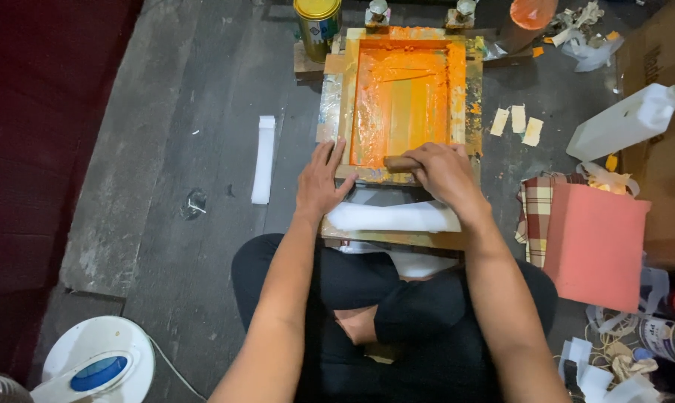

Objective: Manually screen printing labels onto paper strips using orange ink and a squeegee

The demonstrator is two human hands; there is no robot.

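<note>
crossed legs (pixel 367 298) up close; left hand (pixel 319 183) lies flat steadying the orange-inked screen frame (pixel 408 97), right hand (pixel 442 168) clenched around the squeegee (pixel 399 162), mid-pull probably.

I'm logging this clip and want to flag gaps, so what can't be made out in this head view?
- Squeegee: the right hand covers most of it; only a brown end shows.
- Frame's near edge: partly under the left hand.
- White strip under the frame: its far edge is hidden.
- Gold-lidded can: cut off by the top edge.
- Fan: cut off at the bottom-left corner.
</note>
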